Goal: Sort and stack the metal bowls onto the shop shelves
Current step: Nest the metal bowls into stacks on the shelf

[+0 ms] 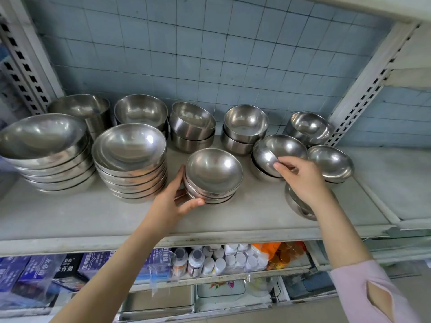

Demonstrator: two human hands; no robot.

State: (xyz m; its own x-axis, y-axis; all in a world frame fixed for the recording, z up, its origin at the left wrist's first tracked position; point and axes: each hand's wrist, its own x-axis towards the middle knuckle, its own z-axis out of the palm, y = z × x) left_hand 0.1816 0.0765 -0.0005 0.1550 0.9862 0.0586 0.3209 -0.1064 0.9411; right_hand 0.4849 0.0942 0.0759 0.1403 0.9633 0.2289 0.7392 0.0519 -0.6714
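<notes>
My left hand (177, 201) grips the short stack of bowls (213, 176) just right of it. My right hand (300, 178) pinches the rim of a tilted bowl (279, 148).

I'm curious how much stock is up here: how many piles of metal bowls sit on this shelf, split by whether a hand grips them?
Piles a hand grips: 2, the centre pile in the left hand, the tilted-top pile in the right hand
Piles no hand grips: 9
Total: 11 piles
</notes>
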